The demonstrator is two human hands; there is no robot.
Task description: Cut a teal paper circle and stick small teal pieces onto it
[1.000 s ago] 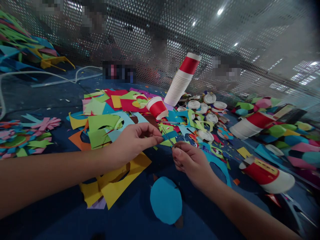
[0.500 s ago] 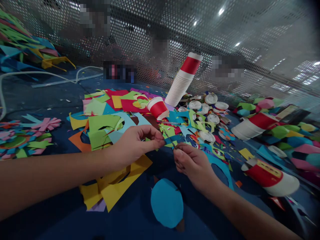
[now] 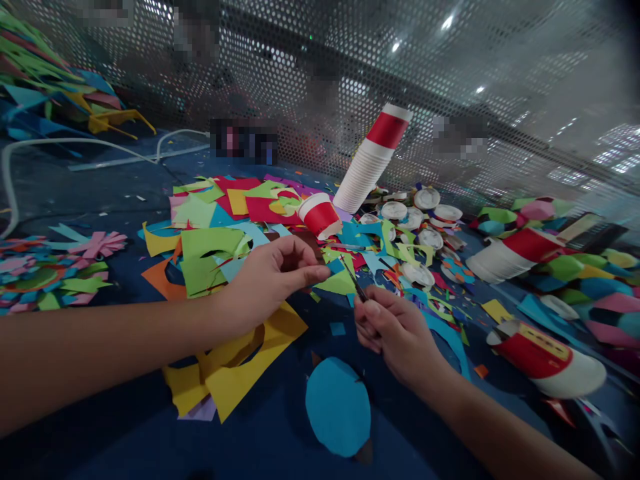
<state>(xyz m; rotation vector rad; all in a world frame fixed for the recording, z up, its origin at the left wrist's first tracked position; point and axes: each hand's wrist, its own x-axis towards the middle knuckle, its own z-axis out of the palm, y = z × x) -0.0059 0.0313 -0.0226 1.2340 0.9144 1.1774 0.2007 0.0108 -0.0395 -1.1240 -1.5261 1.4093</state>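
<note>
In the middle, my left hand (image 3: 275, 273) is closed in a pinch, thumb against fingertips. Anything held there is too small or too hidden to make out. My right hand (image 3: 393, 327) is closed around scissors (image 3: 359, 288) with slim dark blades pointing up and to the left, near the left fingertips; their handles are hidden in the fist. A small blue paper scrap (image 3: 338, 329) lies on the dark blue table just left of the right hand. Below the hands lies a rounded blue paper piece (image 3: 338, 407), with brown bits showing at its edge.
Yellow paper offcuts (image 3: 255, 367) and green paper (image 3: 205, 257) lie around my left forearm. A red-and-white paper cup (image 3: 320, 217) and a tall leaning cup stack (image 3: 367, 163) stand behind. Another cup (image 3: 545, 357) lies on the right. A perforated metal screen (image 3: 280, 80) closes off the back.
The small blue scrap now shows on the table below the hands. My right hand and the scissors have drawn slightly away from my left fingertips. The whole view has shifted a little.
</note>
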